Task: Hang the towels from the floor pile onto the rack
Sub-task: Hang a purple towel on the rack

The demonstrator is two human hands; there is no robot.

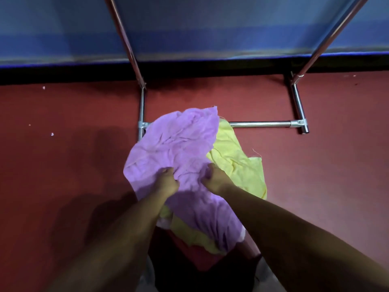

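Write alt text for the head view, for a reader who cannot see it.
The left hand and the right hand grip a crumpled purple towel that lies over a yellow towel on the red floor. Beyond them stands the base of a metal rack, in front of a blue wall.

Bare red floor (63, 123) lies open at nine and three o'clock of the towel pile (179, 148); the rack (261, 124) base bar and slanted posts bar twelve o'clock.
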